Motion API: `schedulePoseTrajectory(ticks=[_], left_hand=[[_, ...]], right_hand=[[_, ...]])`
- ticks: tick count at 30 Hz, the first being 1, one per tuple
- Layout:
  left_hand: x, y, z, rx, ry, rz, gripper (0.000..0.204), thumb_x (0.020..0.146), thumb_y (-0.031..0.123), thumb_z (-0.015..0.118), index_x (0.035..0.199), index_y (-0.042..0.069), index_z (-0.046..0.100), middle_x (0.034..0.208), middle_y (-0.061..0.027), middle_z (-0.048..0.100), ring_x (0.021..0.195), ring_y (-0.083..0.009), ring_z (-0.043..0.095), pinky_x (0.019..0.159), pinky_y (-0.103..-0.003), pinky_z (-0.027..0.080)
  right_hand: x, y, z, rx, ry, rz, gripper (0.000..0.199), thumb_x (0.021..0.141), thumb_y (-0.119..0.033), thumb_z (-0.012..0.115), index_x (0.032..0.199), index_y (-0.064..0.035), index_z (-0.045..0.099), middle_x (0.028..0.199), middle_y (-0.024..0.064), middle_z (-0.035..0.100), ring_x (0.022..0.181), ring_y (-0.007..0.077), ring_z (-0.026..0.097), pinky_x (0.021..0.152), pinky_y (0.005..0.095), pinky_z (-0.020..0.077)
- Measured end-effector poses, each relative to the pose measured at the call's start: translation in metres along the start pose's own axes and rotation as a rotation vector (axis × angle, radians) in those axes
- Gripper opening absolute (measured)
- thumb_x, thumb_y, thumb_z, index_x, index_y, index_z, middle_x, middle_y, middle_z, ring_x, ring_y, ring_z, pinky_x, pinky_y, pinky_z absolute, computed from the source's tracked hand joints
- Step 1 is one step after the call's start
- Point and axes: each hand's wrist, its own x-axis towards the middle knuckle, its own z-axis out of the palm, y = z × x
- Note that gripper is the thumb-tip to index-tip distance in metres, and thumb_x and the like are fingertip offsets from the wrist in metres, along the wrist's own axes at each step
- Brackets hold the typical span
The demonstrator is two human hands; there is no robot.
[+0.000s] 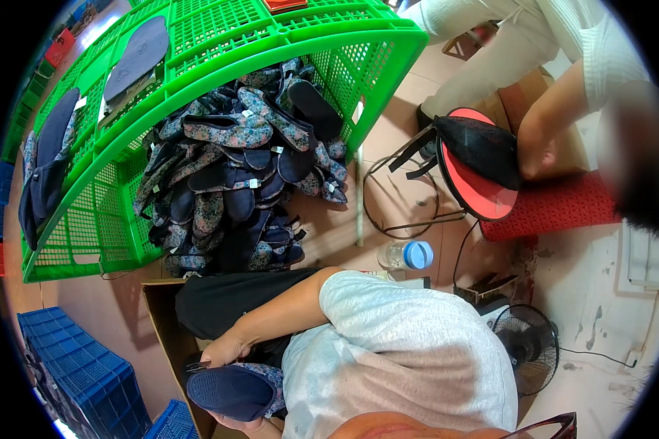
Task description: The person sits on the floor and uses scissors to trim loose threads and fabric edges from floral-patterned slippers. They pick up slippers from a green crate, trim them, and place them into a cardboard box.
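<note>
A slipper (231, 393) with a navy sole and a blue floral upper is held sole up in front of my grey shirt. My left hand (243, 424) grips it from below, its fingers partly hidden under the slipper. My right hand (225, 350) is closed at the slipper's far edge around a small dark tool that looks like thread snips (196, 365). A heap of similar floral slippers (234, 157) fills the green crate (88, 252). Two more navy slippers lie on the green crate top, one flat (138, 58) and one near the left edge (49, 164).
Beside my legs stands an open cardboard box (161, 314). Blue crates (88, 362) are stacked at lower left. A jar with a blue lid (416, 254), a black fan (526, 347) and a stool (417, 192) are on the right. Another person's arm (556, 121) reaches near a black-and-coral bag (479, 157).
</note>
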Motion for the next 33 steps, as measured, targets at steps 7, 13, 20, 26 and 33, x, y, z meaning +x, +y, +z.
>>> schedulePoseTrajectory(ticks=[7, 13, 20, 26, 33], left_hand=[[-0.001, -0.002, 0.002, 0.012, -0.002, 0.009, 0.054, 0.097, 0.045, 0.052, 0.137, 0.009, 0.053, 0.138, -0.0128, 0.055, 0.125, -0.0333, 0.053, 0.105, -0.054, 0.043], [0.008, -0.005, 0.008, 0.026, -0.043, 0.041, 0.054, 0.097, 0.045, 0.052, 0.137, 0.009, 0.052, 0.138, -0.0128, 0.055, 0.125, -0.033, 0.053, 0.105, -0.054, 0.043], [0.011, -0.012, 0.007, 0.022, -0.045, 0.065, 0.054, 0.097, 0.045, 0.051, 0.137, 0.009, 0.052, 0.138, -0.0127, 0.055, 0.125, -0.0327, 0.053, 0.105, -0.053, 0.042], [0.007, -0.012, 0.006, 0.025, -0.05, 0.075, 0.054, 0.098, 0.045, 0.051, 0.137, 0.008, 0.052, 0.138, -0.0126, 0.055, 0.125, -0.0324, 0.053, 0.106, -0.053, 0.042], [0.007, -0.014, 0.007, 0.027, -0.053, 0.074, 0.054, 0.098, 0.044, 0.051, 0.138, 0.008, 0.051, 0.139, -0.0125, 0.055, 0.125, -0.032, 0.053, 0.106, -0.053, 0.042]], right_hand=[[0.008, 0.013, -0.006, 0.006, 0.019, -0.008, 0.011, 0.09, -0.019, 0.066, 0.088, -0.0089, 0.066, 0.071, -0.0012, 0.064, 0.054, 0.0119, 0.061, 0.05, 0.0287, 0.0492], [-0.005, -0.006, 0.007, 0.017, 0.06, 0.037, 0.008, 0.092, -0.018, 0.063, 0.089, -0.0099, 0.063, 0.075, -0.0025, 0.062, 0.059, 0.0054, 0.058, 0.048, 0.0231, 0.0468], [-0.011, -0.014, 0.015, 0.041, 0.066, 0.074, 0.008, 0.091, -0.019, 0.066, 0.09, -0.0123, 0.063, 0.075, -0.0047, 0.062, 0.056, 0.0054, 0.058, 0.046, 0.0215, 0.0458], [-0.012, -0.013, 0.017, 0.048, 0.05, 0.071, 0.008, 0.09, -0.019, 0.067, 0.091, -0.0121, 0.063, 0.075, -0.0045, 0.062, 0.056, 0.006, 0.059, 0.044, 0.0211, 0.0446], [-0.006, -0.004, 0.004, 0.023, 0.017, 0.103, 0.007, 0.09, -0.019, 0.067, 0.09, -0.0131, 0.063, 0.072, -0.0051, 0.061, 0.054, 0.0055, 0.058, 0.043, 0.0209, 0.044]])
